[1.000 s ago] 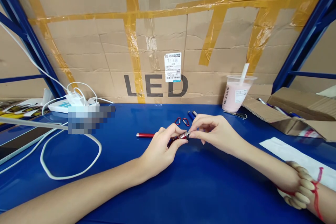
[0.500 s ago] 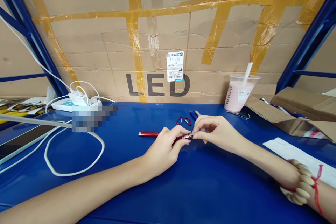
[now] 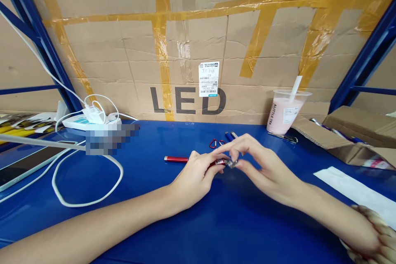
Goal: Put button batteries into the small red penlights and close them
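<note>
My left hand [image 3: 193,177] is closed around a red pen-shaped tube [image 3: 220,161] with a white printed label; most of its length is hidden under my fingers. From the tube's right end sticks out a small silvery metal piece [image 3: 231,164], blurred. The thumb and a finger of my right hand [image 3: 262,169] pinch this metal piece, while its index finger stretches over toward the left hand. A second red tube [image 3: 175,159] with a silver end lies on the table just left of my left hand. Behind the hands are two red carabiners [image 3: 213,143] and blue pen-shaped tubes [image 3: 229,136].
A cup of pink drink [image 3: 285,111] with a straw stands at the back right, beside an open cardboard box [image 3: 349,144]. White paper [image 3: 355,189] lies to the right. Leftward are a looped white cable [image 3: 53,177], a phone [image 3: 29,167] and a power strip [image 3: 74,123].
The right hand has shifted slightly right and turned, its index finger now extended toward the left hand. More of the metal piece shows. The left hand keeps its hold on the red tube.
</note>
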